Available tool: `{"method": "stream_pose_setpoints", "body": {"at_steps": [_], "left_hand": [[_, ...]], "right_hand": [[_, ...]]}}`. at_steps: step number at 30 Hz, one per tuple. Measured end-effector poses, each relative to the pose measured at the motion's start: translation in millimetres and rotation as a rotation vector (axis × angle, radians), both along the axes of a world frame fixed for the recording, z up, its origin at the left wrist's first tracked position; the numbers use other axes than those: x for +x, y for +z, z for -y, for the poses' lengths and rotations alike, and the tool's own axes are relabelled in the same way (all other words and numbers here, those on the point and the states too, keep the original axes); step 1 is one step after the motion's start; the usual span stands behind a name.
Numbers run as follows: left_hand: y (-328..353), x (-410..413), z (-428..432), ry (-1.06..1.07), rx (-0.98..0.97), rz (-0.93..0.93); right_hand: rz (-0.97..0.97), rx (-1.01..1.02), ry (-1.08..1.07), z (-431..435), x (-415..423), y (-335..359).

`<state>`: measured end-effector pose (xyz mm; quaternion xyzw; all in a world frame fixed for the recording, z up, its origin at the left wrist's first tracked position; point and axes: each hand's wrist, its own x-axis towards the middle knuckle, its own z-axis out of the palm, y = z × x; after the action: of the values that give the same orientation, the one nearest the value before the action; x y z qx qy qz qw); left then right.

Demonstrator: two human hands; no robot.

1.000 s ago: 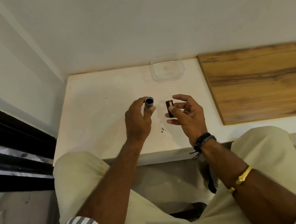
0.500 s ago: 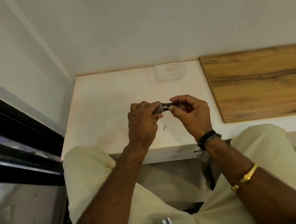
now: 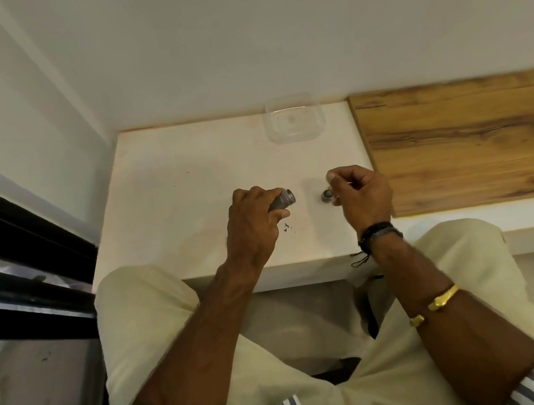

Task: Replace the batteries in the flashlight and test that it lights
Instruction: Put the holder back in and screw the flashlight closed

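Note:
My left hand (image 3: 252, 228) grips the grey flashlight body (image 3: 282, 199) over the white table (image 3: 188, 193), with its open end pointing right. My right hand (image 3: 365, 198) is a short way to the right, fingers curled. Its fingertips pinch a small round dark cap (image 3: 326, 195) just above the table. The two parts are apart, with a gap of bare table between them. No battery shows.
A clear plastic container (image 3: 294, 118) stands at the table's back edge against the wall. A wooden board (image 3: 471, 140) adjoins the table on the right. Small dark specks (image 3: 287, 227) lie near the front edge. A black window frame (image 3: 4, 241) runs along the left.
One second ago my right hand held a dark battery beside the tube. Half a second ago both hands met at the tube's end. Now they have parted, and my right hand holds the cap.

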<state>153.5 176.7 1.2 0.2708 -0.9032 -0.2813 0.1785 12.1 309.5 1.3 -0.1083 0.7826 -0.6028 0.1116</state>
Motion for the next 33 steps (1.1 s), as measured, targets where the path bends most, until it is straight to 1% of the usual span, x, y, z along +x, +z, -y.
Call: {"method": "stream_pose_setpoints", "body": {"at_steps": [3,6,8,10,13,17,20,23,25,28,30,33], "left_hand": [[-4,-2,0,0.019,0.042,-0.019],[-7,-4,-1,0.003,0.051,-0.019],[-9,-4,-2,-0.021,0.047,-0.016],[-10,-4,-3,-0.031,0.045,-0.002],[-11,-5,-2,-0.028,0.051,0.015],[-12,-7,-2,-0.037,0.056,0.026],[-12,-7,-3,-0.036,0.063,0.024],[-10,-8,-3,-0.022,0.061,0.034],[-9,-8,-4,-0.013,0.073,0.031],[-6,-8,-6,-0.009,0.089,0.026],[-5,-7,-7,-0.01,0.085,0.022],[-2,-5,-9,-0.011,0.071,0.011]], "right_hand": [[-0.063,0.223,0.05,-5,-21,-12],[-0.159,0.49,0.187,-3,-27,-24],[-0.223,0.629,0.278,1,-27,-32],[-0.293,0.709,0.321,4,-26,-39],[-0.36,0.779,0.315,7,-26,-47],[-0.413,0.804,0.305,8,-26,-49],[-0.413,0.755,0.323,9,-24,-46],[-0.338,0.547,0.251,12,-18,-36],[-0.213,0.338,0.188,14,-10,-24],[0.026,0.06,0.252,15,3,-10],[0.12,-0.042,0.29,14,10,-3],[0.192,-0.137,0.273,13,19,4]]}}
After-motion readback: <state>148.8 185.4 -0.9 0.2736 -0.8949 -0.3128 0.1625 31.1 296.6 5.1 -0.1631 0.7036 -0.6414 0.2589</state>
